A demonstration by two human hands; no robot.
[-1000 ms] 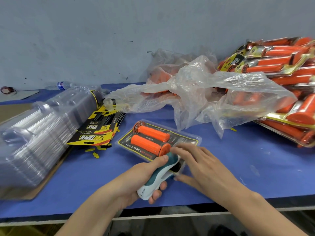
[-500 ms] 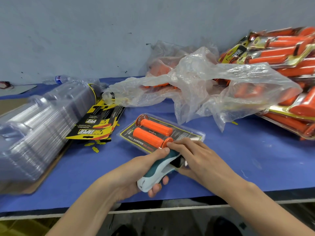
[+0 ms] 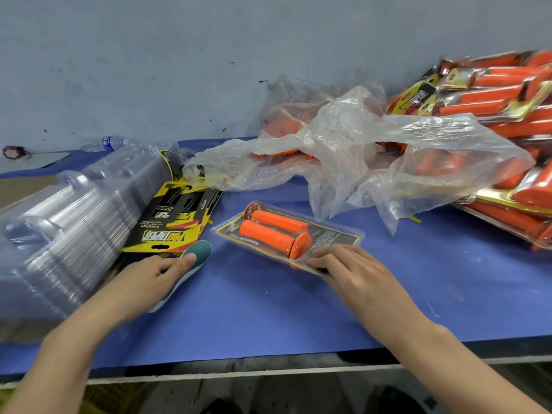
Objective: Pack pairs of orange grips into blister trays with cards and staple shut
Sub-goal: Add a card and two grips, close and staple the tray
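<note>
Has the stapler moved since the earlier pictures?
Yes. The left hand carried the stapler leftward, away from the pack, to beside the cards.

place: packing workshop | evidence: stacked blister trays; heaped finished packs

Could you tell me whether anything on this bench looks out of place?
Nothing looks damaged. A crumpled plastic bag sprawls over loose orange grips, a yellow scrap lies beside it, and a water bottle lies on its side.
</note>
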